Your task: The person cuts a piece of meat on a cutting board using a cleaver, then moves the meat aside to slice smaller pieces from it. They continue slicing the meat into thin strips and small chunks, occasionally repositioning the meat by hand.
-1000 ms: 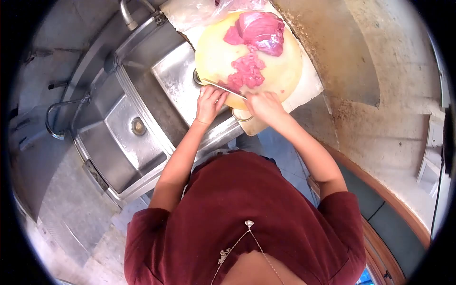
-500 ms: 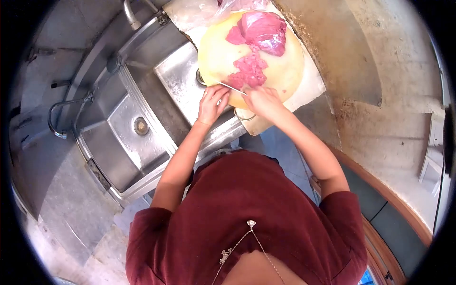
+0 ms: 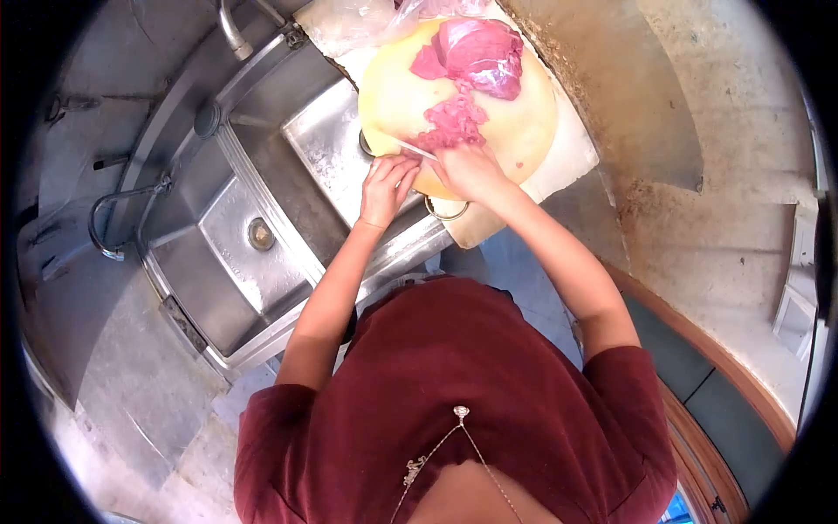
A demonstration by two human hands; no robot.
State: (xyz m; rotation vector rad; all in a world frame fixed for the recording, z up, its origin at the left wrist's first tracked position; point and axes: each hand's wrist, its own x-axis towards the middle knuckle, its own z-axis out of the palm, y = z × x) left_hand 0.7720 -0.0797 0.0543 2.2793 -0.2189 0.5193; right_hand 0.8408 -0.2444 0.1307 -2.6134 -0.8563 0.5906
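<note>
My right hand (image 3: 471,172) is closed round the handle of a knife (image 3: 417,149), its thin blade pointing left over the near-left part of a round yellow cutting board (image 3: 524,140). Just left of the blade, my left hand (image 3: 386,186) has its fingers curled at the board's near edge, pressing on a small piece of meat (image 3: 424,164) that they partly cover. Beyond the knife lies a pile of cut pink meat (image 3: 455,120). Farther back sits a large, shiny chunk of raw meat (image 3: 481,58).
A steel double sink (image 3: 305,205) lies to the left, with faucets (image 3: 234,35) behind and beside it. Clear plastic bags (image 3: 367,22) rest behind the board. A stained wall (image 3: 637,105) rises at the right. A ring handle (image 3: 447,210) shows at the board's near edge.
My right hand and the knife have shifted slightly left, and the blade now sits a little differently beside my left fingers. The left hand has moved only slightly.
</note>
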